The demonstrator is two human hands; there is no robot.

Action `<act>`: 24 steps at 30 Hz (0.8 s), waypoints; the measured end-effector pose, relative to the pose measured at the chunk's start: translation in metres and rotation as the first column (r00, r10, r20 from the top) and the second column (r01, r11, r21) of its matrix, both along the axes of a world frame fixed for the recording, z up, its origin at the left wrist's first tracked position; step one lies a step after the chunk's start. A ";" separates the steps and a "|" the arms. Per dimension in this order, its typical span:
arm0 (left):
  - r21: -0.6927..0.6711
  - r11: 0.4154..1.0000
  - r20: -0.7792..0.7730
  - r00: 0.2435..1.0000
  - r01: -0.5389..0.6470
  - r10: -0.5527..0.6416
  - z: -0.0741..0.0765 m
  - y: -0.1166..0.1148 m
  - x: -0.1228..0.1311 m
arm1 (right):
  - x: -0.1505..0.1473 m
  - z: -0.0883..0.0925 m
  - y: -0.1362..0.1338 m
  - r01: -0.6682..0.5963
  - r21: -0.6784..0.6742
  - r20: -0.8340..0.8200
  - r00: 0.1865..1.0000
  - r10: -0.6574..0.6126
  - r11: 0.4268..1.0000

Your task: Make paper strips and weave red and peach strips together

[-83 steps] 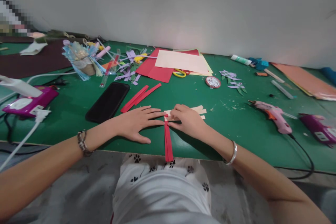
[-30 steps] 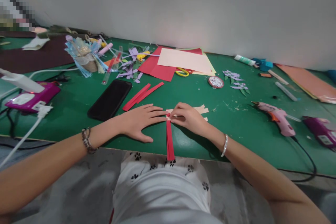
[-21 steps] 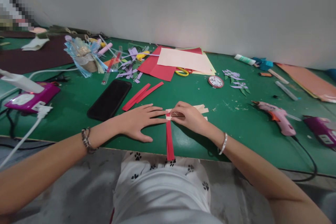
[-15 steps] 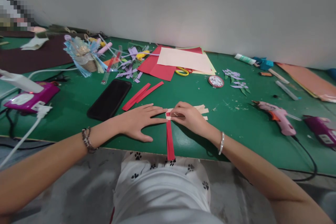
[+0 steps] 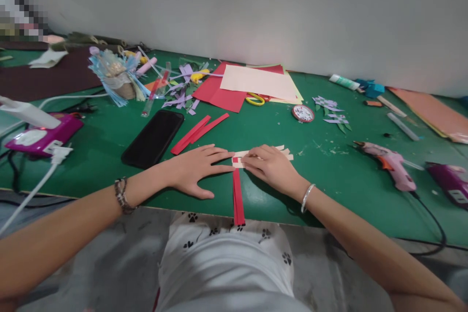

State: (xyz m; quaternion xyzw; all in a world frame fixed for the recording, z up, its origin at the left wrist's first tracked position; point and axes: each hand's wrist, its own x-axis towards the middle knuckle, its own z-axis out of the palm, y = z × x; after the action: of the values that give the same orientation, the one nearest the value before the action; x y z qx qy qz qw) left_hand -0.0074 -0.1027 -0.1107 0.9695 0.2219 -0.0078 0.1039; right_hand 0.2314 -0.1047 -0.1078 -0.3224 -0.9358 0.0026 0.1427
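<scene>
Cream paper strips (image 5: 281, 151) and a pair of red paper strips (image 5: 238, 200) cross in a small weave on the green table, the red ones hanging down to its front edge. My left hand (image 5: 193, 168) lies flat with its fingers spread, two fingertips touching the left edge of the weave. Over the cream strips rests my right hand (image 5: 270, 165), fingers drawn together on a strip just right of the red square; its palm hides part of them. Two loose red strips (image 5: 199, 131) lie beyond my left hand.
Behind my left hand lies a black phone (image 5: 152, 139). At right sits a pink glue gun (image 5: 389, 163) with its cord. Farther back are paper sheets (image 5: 258, 82), yellow-handled scissors (image 5: 255, 99), a tape roll (image 5: 303, 113) and a glue stick (image 5: 344, 82). A purple power strip (image 5: 47, 134) stands left.
My right hand has lowered and shifted slightly right, its fingers flatter on the cream strips. The cream strip that was lifted and folded under it now lies down. My left hand stays put.
</scene>
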 end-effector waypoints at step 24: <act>-0.002 1.000 0.008 1.000 -0.008 0.008 0.002 0.000 0.000 | 0.006 -0.005 -0.010 0.030 -0.196 0.241 0.970 0.019 0.980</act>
State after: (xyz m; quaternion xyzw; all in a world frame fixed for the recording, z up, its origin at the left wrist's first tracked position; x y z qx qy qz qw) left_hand -0.0073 -0.1032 -0.1088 0.9686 0.2253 -0.0037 0.1056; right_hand 0.2370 -0.1144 -0.1124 -0.3356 -0.9403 0.0562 -0.0054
